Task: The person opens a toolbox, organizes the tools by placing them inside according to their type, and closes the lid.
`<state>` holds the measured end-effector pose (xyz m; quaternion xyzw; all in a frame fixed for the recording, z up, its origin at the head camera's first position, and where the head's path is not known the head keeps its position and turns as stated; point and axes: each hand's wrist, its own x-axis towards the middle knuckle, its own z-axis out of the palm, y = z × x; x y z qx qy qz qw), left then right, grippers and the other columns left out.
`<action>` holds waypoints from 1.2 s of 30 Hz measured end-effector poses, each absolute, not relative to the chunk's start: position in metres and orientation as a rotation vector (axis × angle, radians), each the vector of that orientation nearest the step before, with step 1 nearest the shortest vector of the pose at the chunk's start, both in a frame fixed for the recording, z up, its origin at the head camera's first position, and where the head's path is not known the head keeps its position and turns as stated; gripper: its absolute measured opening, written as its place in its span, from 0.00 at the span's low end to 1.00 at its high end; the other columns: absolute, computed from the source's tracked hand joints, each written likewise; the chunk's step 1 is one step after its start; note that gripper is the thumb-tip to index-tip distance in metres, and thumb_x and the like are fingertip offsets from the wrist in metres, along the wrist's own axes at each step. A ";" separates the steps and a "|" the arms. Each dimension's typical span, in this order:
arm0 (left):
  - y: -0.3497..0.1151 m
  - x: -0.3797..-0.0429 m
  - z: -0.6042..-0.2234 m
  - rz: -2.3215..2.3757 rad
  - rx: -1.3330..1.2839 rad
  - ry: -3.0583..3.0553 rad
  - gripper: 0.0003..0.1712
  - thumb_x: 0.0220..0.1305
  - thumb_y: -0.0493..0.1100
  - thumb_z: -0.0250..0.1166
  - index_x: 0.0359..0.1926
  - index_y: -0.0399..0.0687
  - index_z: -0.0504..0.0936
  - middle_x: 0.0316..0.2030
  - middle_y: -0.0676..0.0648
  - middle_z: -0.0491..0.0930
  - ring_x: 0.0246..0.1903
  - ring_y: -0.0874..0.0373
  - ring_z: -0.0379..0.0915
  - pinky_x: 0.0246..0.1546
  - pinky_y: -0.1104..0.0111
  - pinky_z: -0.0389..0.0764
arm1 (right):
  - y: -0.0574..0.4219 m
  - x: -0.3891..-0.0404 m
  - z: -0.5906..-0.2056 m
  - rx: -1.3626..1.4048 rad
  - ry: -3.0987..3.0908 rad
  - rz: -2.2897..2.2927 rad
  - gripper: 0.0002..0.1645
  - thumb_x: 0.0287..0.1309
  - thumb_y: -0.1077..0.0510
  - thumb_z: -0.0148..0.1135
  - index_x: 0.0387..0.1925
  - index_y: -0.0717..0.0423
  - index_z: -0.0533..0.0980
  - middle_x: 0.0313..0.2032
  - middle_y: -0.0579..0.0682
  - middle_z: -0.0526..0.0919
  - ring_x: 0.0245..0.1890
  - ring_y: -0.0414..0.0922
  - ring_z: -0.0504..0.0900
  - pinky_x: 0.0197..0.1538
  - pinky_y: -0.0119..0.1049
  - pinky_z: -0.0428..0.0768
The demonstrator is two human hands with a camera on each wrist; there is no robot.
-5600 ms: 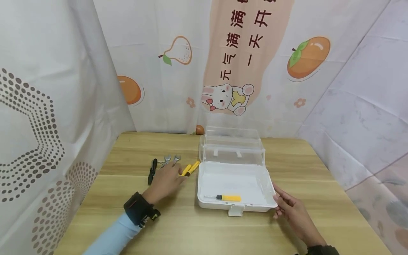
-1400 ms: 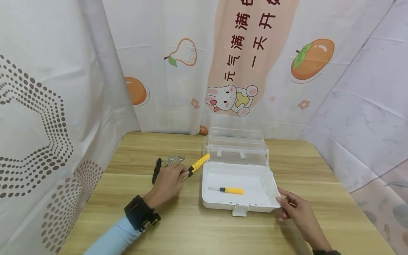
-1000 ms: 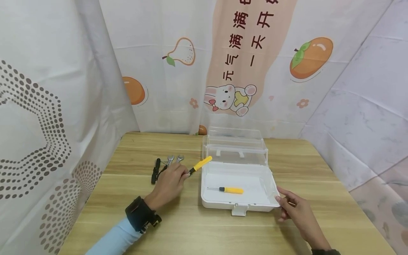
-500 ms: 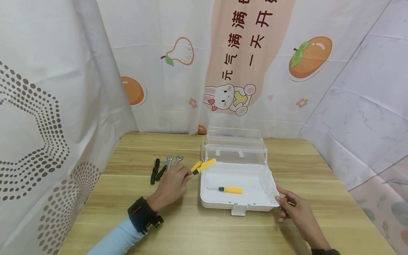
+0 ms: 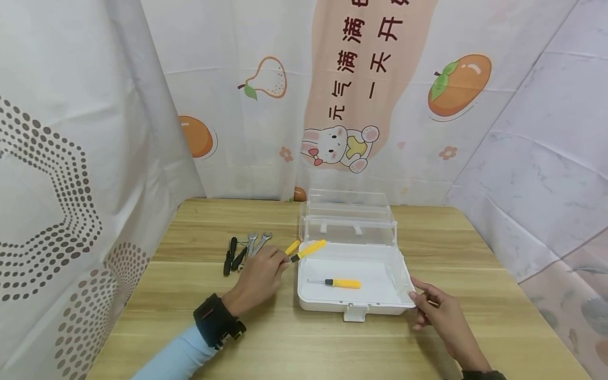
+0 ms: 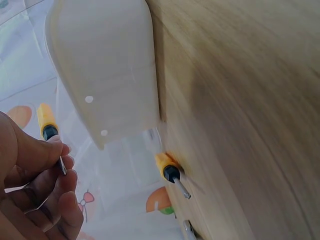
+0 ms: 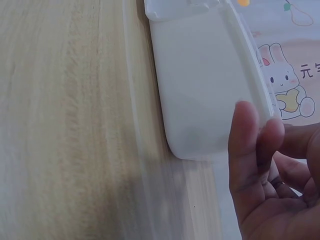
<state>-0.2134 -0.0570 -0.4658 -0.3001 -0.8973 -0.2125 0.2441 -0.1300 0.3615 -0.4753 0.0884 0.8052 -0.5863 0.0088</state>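
My left hand (image 5: 262, 275) pinches a yellow-handled screwdriver (image 5: 313, 248) by its metal shaft, just left of the toolbox. In the left wrist view the handle of this screwdriver (image 6: 46, 118) points away from the fingertips. A second yellow screwdriver (image 6: 166, 164) lies on the table beneath, beside the box wall. The white toolbox (image 5: 318, 306) stands with its clear lid (image 5: 349, 230) swung back. Inside it lies another yellow screwdriver (image 5: 345, 284). My right hand (image 5: 442, 319) holds the box by its front right corner, thumb at the rim.
To the left of the box lie several black-handled screwdrivers (image 5: 233, 248) and metal wrenches (image 5: 261, 243), partly behind the left hand. A latch (image 5: 355, 313) hangs open at the box front. A printed curtain (image 5: 237, 132) stands behind the wooden table (image 5: 304, 348).
My left hand has picked up one yellow screwdriver from beside the other and moved it right, its handle now over the box's left rim. The right hand keeps its hold on the corner.
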 end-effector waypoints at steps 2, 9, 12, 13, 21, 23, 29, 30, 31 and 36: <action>-0.056 -0.214 -0.466 -0.580 -0.813 -2.457 0.03 0.64 0.37 0.73 0.37 0.46 0.87 0.35 0.50 0.81 0.36 0.57 0.78 0.34 0.65 0.81 | 0.361 -0.130 -0.475 0.274 2.515 -1.832 0.34 0.72 0.54 0.64 0.73 0.62 0.67 0.35 0.55 0.75 0.23 0.41 0.76 0.30 0.45 0.86; -0.055 -0.215 -0.467 -0.593 -0.807 -2.468 0.03 0.64 0.37 0.73 0.38 0.47 0.87 0.35 0.51 0.81 0.36 0.57 0.78 0.33 0.65 0.80 | 0.361 -0.130 -0.475 0.280 2.511 -1.836 0.34 0.72 0.54 0.64 0.73 0.61 0.67 0.35 0.55 0.75 0.23 0.41 0.76 0.30 0.45 0.86; -0.054 -0.215 -0.467 -0.599 -0.815 -2.456 0.03 0.63 0.36 0.74 0.37 0.47 0.87 0.35 0.51 0.81 0.36 0.57 0.78 0.34 0.65 0.81 | 0.361 -0.129 -0.475 0.274 2.511 -1.838 0.34 0.72 0.54 0.64 0.73 0.62 0.67 0.35 0.55 0.75 0.23 0.41 0.76 0.30 0.45 0.86; -0.053 -0.215 -0.466 -0.600 -0.818 -2.453 0.03 0.63 0.36 0.74 0.37 0.46 0.87 0.35 0.51 0.81 0.36 0.57 0.78 0.34 0.65 0.81 | 0.361 -0.129 -0.475 0.271 2.513 -1.839 0.34 0.72 0.54 0.64 0.73 0.62 0.67 0.35 0.55 0.75 0.23 0.41 0.76 0.30 0.45 0.86; -0.048 -0.216 -0.466 -0.601 -0.836 -2.443 0.03 0.63 0.35 0.73 0.38 0.45 0.88 0.36 0.49 0.82 0.36 0.56 0.78 0.37 0.65 0.81 | 0.360 -0.128 -0.474 0.278 2.506 -1.843 0.35 0.72 0.54 0.64 0.73 0.63 0.66 0.35 0.55 0.75 0.23 0.41 0.75 0.30 0.45 0.86; -0.048 -0.216 -0.466 -0.599 -0.840 -2.435 0.04 0.62 0.35 0.74 0.38 0.45 0.88 0.36 0.49 0.82 0.35 0.56 0.79 0.37 0.65 0.81 | 0.360 -0.128 -0.474 0.284 2.499 -1.849 0.35 0.72 0.54 0.64 0.73 0.63 0.66 0.35 0.55 0.75 0.23 0.41 0.75 0.30 0.45 0.86; -0.044 -0.218 -0.467 -0.596 -0.851 -2.419 0.04 0.62 0.36 0.74 0.38 0.45 0.88 0.35 0.50 0.82 0.34 0.58 0.77 0.35 0.66 0.79 | 0.360 -0.129 -0.475 0.289 2.491 -1.857 0.35 0.72 0.54 0.63 0.73 0.63 0.66 0.36 0.56 0.75 0.23 0.41 0.75 0.30 0.45 0.86; -0.043 -0.218 -0.467 -0.595 -0.854 -2.421 0.03 0.63 0.36 0.74 0.38 0.46 0.88 0.35 0.51 0.82 0.33 0.59 0.76 0.34 0.67 0.78 | 0.360 -0.129 -0.475 0.290 2.490 -1.857 0.35 0.72 0.53 0.63 0.73 0.63 0.66 0.36 0.56 0.74 0.23 0.41 0.75 0.30 0.44 0.86; -0.043 -0.218 -0.467 -0.594 -0.857 -2.420 0.03 0.63 0.37 0.73 0.38 0.46 0.88 0.35 0.51 0.82 0.32 0.59 0.75 0.33 0.68 0.78 | 0.360 -0.129 -0.475 0.291 2.489 -1.859 0.35 0.72 0.53 0.63 0.73 0.63 0.66 0.36 0.56 0.74 0.23 0.41 0.75 0.30 0.44 0.86; -0.040 -0.218 -0.466 -0.590 -0.875 -2.420 0.02 0.63 0.37 0.73 0.37 0.45 0.88 0.32 0.52 0.79 0.29 0.62 0.71 0.29 0.70 0.74 | 0.360 -0.129 -0.475 0.293 2.484 -1.866 0.35 0.72 0.54 0.64 0.73 0.64 0.66 0.35 0.55 0.74 0.23 0.40 0.75 0.30 0.44 0.86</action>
